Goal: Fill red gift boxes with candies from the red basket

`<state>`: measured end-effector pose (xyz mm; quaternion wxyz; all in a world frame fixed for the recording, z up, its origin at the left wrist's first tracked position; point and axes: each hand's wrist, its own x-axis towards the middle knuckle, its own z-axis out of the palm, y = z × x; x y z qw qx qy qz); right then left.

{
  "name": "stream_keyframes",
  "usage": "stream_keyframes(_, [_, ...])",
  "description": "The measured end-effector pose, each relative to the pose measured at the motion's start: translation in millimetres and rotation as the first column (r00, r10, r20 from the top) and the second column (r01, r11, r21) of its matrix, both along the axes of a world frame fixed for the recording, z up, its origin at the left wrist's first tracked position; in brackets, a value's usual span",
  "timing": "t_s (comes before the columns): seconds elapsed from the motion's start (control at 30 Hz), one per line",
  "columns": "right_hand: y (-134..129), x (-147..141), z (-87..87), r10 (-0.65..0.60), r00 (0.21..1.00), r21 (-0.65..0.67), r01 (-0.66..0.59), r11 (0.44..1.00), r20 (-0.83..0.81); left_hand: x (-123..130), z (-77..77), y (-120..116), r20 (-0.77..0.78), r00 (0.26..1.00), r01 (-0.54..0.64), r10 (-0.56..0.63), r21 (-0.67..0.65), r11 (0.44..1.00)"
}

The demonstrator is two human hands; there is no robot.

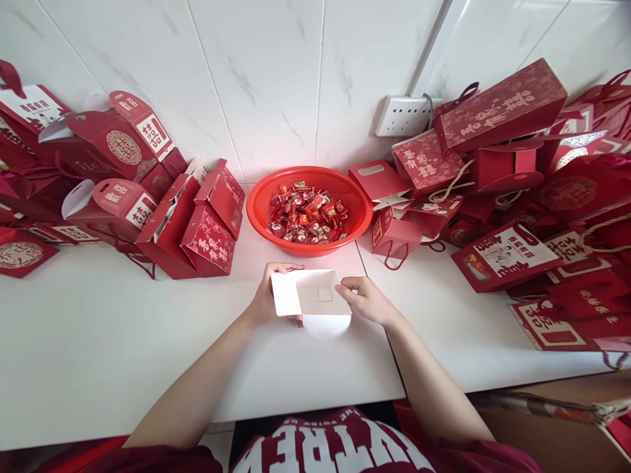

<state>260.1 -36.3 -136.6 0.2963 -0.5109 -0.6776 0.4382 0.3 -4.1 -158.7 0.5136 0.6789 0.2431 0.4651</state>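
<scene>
A paper gift box (323,322) with its white inside showing stands open in front of me on the table. Nothing lies inside it, and a flap folds out on its left. My left hand (266,295) grips the box's left side, its fingers partly hidden behind the flap. On the right rim, my right hand (362,297) pinches the box wall between thumb and fingers. Just behind the box sits a red plastic basket (259,213) filled with small red-wrapped candies (310,213).
Red gift boxes (210,240) are piled at the left. More boxes and bags (513,256) crowd the right side. A power strip (401,117) is fixed to the tiled wall. A cardboard carton (557,427) stands below the table's right front edge.
</scene>
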Motion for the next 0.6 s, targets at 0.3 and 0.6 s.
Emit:
stream_keyframes(0.3, [-1,-4,-5.7,-0.057,0.998,0.088,0.056,0.995,0.014,-10,20.4,0,0.072,0.953,0.305,-0.296,-0.226,0.925])
stream_keyframes(0.6, [-1,-5,-6.2,-0.059,0.998,0.065,0.060,0.996,-0.017,-27,42.3,2,-0.405,0.880,0.264,-0.249,-0.018,0.964])
